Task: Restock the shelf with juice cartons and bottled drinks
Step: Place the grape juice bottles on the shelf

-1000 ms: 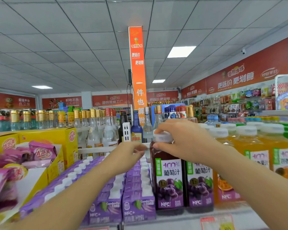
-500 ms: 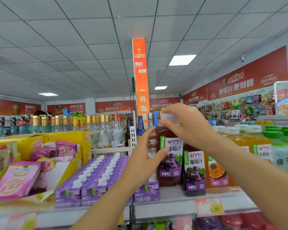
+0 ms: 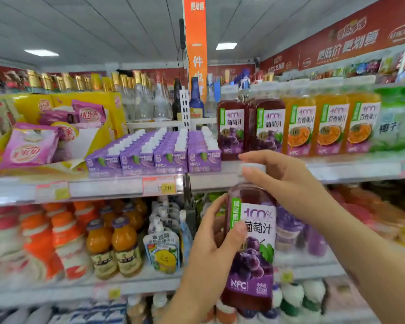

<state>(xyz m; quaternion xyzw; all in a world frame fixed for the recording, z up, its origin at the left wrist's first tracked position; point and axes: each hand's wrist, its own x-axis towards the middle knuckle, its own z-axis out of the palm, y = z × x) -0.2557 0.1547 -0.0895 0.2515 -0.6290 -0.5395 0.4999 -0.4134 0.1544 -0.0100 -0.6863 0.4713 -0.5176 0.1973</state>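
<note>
Grape juice bottle [image 3: 251, 260]: upright in the air, in front of the shelf [image 3: 103, 189], held by both hands.
Left hand [image 3: 211, 251]: fingers curled round the label, hiding its left side.
Right hand [image 3: 288, 183]: fingertips pinch the white cap [image 3: 255, 166], half hiding it.
Lower drinks: too blurry to tell.

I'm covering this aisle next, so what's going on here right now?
A person holds one grape juice bottle in front of the shelves. The left hand grips its body and the right hand pinches its white cap. Two matching bottles stand on the upper shelf between purple cartons and orange juice bottles.
</note>
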